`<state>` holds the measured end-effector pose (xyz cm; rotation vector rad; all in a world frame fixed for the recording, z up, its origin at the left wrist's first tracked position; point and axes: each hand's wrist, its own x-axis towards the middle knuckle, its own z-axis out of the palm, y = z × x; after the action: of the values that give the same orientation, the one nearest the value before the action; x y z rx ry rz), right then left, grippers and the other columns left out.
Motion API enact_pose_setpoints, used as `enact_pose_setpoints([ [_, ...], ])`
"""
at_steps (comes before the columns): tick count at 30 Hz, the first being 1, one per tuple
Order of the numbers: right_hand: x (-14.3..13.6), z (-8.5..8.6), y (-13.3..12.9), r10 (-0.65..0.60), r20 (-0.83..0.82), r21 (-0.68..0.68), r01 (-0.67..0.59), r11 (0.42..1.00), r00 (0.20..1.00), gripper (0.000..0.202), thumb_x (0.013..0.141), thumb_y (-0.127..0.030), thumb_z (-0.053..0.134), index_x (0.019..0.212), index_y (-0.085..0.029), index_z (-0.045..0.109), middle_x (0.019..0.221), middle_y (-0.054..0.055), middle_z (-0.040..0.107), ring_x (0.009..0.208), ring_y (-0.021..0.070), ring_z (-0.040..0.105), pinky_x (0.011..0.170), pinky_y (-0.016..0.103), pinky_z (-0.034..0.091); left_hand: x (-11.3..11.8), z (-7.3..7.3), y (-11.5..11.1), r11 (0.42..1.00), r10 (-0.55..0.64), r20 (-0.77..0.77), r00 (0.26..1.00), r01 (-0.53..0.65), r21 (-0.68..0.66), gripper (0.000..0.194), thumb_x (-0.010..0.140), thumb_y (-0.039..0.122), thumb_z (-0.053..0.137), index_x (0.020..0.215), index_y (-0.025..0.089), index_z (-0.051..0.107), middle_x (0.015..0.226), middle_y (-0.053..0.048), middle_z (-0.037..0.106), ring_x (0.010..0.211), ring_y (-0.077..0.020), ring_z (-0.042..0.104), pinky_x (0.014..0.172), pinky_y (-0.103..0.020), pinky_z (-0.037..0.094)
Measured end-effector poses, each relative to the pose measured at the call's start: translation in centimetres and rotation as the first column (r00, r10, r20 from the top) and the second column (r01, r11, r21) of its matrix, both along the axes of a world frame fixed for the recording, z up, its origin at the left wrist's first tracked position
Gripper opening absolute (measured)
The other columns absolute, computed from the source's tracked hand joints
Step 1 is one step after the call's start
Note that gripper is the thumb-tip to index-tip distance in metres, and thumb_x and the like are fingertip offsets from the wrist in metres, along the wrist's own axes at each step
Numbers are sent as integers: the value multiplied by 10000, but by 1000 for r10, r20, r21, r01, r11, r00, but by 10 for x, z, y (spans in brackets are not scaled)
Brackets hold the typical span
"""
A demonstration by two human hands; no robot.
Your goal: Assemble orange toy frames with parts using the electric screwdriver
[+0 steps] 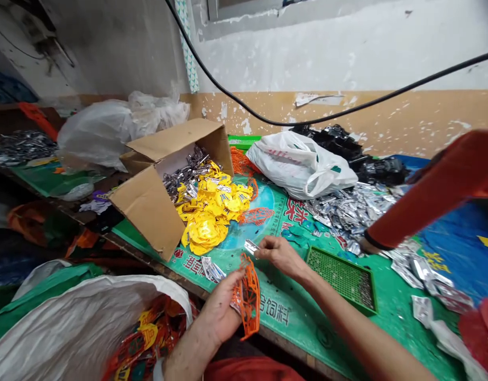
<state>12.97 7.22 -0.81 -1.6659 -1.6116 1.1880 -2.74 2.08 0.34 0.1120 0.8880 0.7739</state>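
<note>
My left hand (222,309) grips an orange openwork plastic piece (249,299) above the table's front edge, with something silvery partly hidden between palm and piece. Just right of it, my right hand (281,255) pinches a small shiny silver piece (251,246) between thumb and fingertips. The two hands are apart. A few silver strips (212,269) lie on the green table cover beside my left hand. Beyond them, yellow pieces (206,230) with dark print spill from an open cardboard box (148,209) that also holds dark metal parts.
A green tray (341,275) with small bits stands right of my right forearm. Silver packets (350,209) are heaped behind it, near a white plastic bag (301,164). A co-worker's red sleeve (434,190) reaches in from the right. A white sack (89,317) of orange and yellow pieces gapes at lower left.
</note>
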Motion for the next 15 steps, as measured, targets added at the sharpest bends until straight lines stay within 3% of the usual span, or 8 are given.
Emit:
enact_pose_setpoints([
  [3, 19, 10, -32, -165, -164, -3, 167, 986, 973, 155, 752, -245, 613, 659, -159, 523, 531, -67, 465, 461, 65, 426, 448, 200, 347, 10, 4, 7, 999, 38, -19, 999, -38, 2, 238, 891, 141, 454, 733, 114, 631, 589, -37, 680, 489, -137, 619, 562, -241, 472],
  [7, 28, 20, -69, -316, -300, 0, 331, 944, 900, 211, 702, -352, 617, 640, -184, 503, 506, -69, 452, 433, 70, 396, 428, 210, 312, 24, 7, 9, 998, 58, -7, 998, -57, 18, 224, 900, 148, 450, 782, 114, 637, 617, -34, 696, 502, -140, 630, 648, -271, 515],
  [15, 12, 13, -104, -416, -415, 10, 461, 887, 809, 280, 719, -434, 613, 652, -178, 524, 516, -45, 491, 441, 86, 431, 428, 216, 319, 41, 9, -1, 995, 30, -2, 1000, -30, 95, 300, 927, 189, 412, 787, 95, 659, 658, -62, 707, 642, -173, 678, 769, -309, 521],
])
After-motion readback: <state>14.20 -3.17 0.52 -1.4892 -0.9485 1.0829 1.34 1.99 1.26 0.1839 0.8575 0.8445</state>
